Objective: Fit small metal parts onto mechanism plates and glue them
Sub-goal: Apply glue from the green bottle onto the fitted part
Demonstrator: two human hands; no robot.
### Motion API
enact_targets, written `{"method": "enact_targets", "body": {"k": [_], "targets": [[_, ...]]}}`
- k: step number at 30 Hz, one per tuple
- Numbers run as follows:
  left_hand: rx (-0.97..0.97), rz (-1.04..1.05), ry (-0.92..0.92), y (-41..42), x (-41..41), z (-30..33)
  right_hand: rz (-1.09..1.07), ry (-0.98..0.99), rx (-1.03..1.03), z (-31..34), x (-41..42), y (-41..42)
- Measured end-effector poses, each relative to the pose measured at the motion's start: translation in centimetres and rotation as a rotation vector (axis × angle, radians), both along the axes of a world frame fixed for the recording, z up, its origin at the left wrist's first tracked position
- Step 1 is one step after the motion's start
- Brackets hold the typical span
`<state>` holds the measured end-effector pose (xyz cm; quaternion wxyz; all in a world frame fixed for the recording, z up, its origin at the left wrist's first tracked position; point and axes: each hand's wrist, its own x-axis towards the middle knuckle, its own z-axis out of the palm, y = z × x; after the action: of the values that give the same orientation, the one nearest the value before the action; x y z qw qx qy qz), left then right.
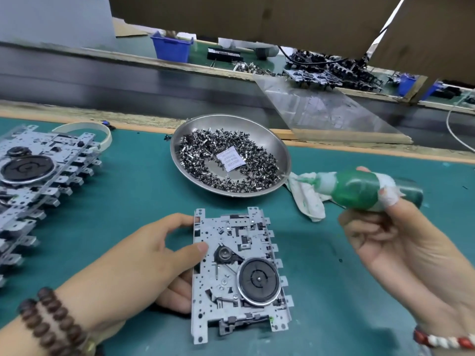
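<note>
The stack of plates [38, 181] at the left runs out past the picture's edge, so its count cannot be told. The left hand [144, 263] hides the near plate's [231, 273] left rim under its fingers [180, 222]. The print on the paper slip [230, 159] in the bowl [272, 140] is too small to read. The green bottle's [359, 188] nozzle tip is blurred against the rag [308, 199]. Both forearms are cut off at the bottom edge.

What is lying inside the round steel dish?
The round steel dish holds a ring-shaped heap of small dark metal parts and a white printed paper sachet near the middle. Parts under the sachet and deeper in the heap are covered.
</note>
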<state>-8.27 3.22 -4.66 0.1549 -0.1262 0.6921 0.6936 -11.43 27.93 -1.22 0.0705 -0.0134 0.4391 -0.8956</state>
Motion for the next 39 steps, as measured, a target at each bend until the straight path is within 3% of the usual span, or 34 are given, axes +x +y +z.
{"method": "enact_targets", "body": {"k": [2,7,11,19,39], "targets": [[0.053,-0.015,-0.024,0.0,0.1,-0.1,-0.009,-0.049,0.022,-0.6,0.1,-0.5],[0.124,-0.031,-0.032,0.2,0.1,0.0,-0.218,0.117,0.425,-1.4,0.3,-1.0],[0.144,-0.030,-0.032,0.3,0.1,0.1,-0.280,0.238,0.537,-1.5,0.5,-1.3],[0.163,-0.006,-0.033,0.2,0.0,-0.1,-0.337,0.302,0.757,-1.6,0.7,-1.3],[0.210,-0.039,-0.058,0.0,0.0,-0.4,-0.339,0.338,0.824,-2.1,0.8,-1.3]]}}
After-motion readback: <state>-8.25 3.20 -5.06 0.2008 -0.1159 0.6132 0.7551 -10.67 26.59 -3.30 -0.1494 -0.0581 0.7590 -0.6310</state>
